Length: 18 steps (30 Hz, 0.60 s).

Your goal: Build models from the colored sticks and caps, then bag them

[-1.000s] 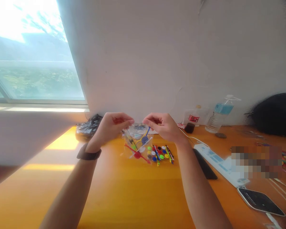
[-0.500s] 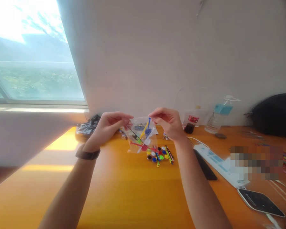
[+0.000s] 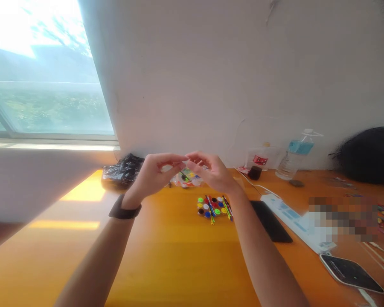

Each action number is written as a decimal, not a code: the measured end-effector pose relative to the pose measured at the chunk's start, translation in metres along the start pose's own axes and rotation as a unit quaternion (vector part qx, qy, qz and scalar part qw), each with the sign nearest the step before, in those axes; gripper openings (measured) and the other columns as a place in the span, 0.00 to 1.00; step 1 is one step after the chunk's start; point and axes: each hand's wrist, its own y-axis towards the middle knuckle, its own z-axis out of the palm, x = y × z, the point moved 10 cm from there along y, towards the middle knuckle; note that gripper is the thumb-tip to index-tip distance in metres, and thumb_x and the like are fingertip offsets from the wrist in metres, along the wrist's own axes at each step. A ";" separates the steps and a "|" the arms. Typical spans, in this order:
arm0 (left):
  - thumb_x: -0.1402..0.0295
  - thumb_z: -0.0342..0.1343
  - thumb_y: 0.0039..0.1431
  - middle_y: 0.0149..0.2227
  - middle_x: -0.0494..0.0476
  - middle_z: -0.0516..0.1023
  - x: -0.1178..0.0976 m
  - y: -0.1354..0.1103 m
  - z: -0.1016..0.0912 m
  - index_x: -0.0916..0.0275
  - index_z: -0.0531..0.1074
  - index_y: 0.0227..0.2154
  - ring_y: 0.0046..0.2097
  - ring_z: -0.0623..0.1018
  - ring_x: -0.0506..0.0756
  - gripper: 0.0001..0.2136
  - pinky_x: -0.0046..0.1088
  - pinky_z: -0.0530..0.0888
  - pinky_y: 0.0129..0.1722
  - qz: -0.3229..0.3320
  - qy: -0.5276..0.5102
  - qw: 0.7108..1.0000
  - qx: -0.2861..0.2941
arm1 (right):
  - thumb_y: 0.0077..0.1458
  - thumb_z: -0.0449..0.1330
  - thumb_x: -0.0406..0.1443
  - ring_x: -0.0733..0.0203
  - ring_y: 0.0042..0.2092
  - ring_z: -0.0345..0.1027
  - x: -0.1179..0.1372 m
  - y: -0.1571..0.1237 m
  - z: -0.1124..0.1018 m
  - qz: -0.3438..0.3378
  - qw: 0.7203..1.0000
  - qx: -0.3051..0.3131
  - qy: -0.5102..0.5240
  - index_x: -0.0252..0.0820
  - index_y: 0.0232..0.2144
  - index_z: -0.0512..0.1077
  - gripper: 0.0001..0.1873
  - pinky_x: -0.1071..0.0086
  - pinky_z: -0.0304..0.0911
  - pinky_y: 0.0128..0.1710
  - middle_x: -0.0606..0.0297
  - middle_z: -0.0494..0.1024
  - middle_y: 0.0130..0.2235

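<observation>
My left hand (image 3: pixel 155 172) and my right hand (image 3: pixel 209 170) meet above the far middle of the orange table (image 3: pixel 166 256), fingertips pinched together on the top edge of a small clear plastic bag (image 3: pixel 187 178). The bag holds coloured sticks and discs and now hangs mostly behind my fingers, tilted away. A dark band sits on my left wrist. On the table just in front of my right hand lies a pile of coloured discs and thin sticks (image 3: pixel 214 207).
A crumpled black bag (image 3: pixel 123 170) lies by the wall at the left. A black phone (image 3: pixel 270 221), a white power strip (image 3: pixel 294 219), another phone (image 3: pixel 350 273), a water bottle (image 3: pixel 292 155) and a small dark-capped bottle (image 3: pixel 257 164) lie at the right. A dark rounded object (image 3: pixel 369 155) fills the far right.
My hands have come together, from holding the bag's top stretched apart to pinching it at one spot. The bag has swung up and away, so less of it shows.
</observation>
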 end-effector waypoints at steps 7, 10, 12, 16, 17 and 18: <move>0.59 0.64 0.63 0.38 0.59 0.85 0.006 0.002 -0.005 0.62 0.82 0.44 0.39 0.83 0.55 0.13 0.29 0.81 0.40 -0.036 -0.042 0.998 0.009 | 0.64 0.60 0.55 0.66 0.27 0.51 -0.002 -0.004 0.004 0.020 0.999 -0.005 -0.042 0.41 0.29 0.73 0.25 0.70 0.47 0.25 0.70 0.62 0.25; 0.58 0.62 0.65 0.35 0.58 0.84 0.008 0.001 0.004 0.63 0.82 0.41 0.36 0.82 0.53 0.13 0.27 0.80 0.36 -0.054 -0.061 0.994 0.067 | 0.64 0.60 0.55 0.66 0.26 0.50 -0.004 -0.007 0.003 0.040 0.998 0.022 -0.032 0.40 0.30 0.74 0.25 0.70 0.45 0.24 0.70 0.61 0.25; 0.58 0.63 0.63 0.32 0.57 0.83 0.007 0.001 0.004 0.63 0.82 0.38 0.34 0.81 0.53 0.12 0.27 0.79 0.35 -0.054 -0.075 0.993 0.067 | 0.65 0.59 0.55 0.66 0.27 0.51 -0.005 -0.008 0.005 0.052 0.996 0.060 -0.034 0.40 0.32 0.76 0.24 0.70 0.46 0.24 0.70 0.62 0.25; 0.59 0.66 0.60 0.32 0.58 0.83 0.008 0.001 -0.006 0.63 0.82 0.35 0.34 0.81 0.53 0.11 0.27 0.80 0.35 -0.052 -0.081 0.995 0.021 | 0.66 0.59 0.52 0.66 0.28 0.55 -0.007 -0.011 0.000 0.054 0.993 0.101 -0.018 0.40 0.37 0.78 0.21 0.72 0.50 0.26 0.70 0.64 0.27; 0.59 0.66 0.60 0.32 0.58 0.83 0.009 0.001 -0.007 0.63 0.82 0.35 0.34 0.81 0.54 0.11 0.27 0.80 0.35 -0.054 -0.081 0.995 0.016 | 0.66 0.59 0.52 0.66 0.28 0.56 -0.008 -0.011 -0.003 0.053 0.994 0.099 -0.009 0.40 0.38 0.78 0.21 0.72 0.51 0.27 0.70 0.65 0.27; 0.59 0.67 0.60 0.32 0.58 0.84 0.010 0.001 -0.006 0.63 0.82 0.35 0.34 0.82 0.54 0.11 0.28 0.80 0.35 -0.056 -0.082 0.995 0.017 | 0.66 0.60 0.51 0.66 0.28 0.57 -0.009 -0.011 -0.006 0.052 0.994 0.095 -0.001 0.40 0.38 0.78 0.21 0.72 0.51 0.27 0.69 0.65 0.27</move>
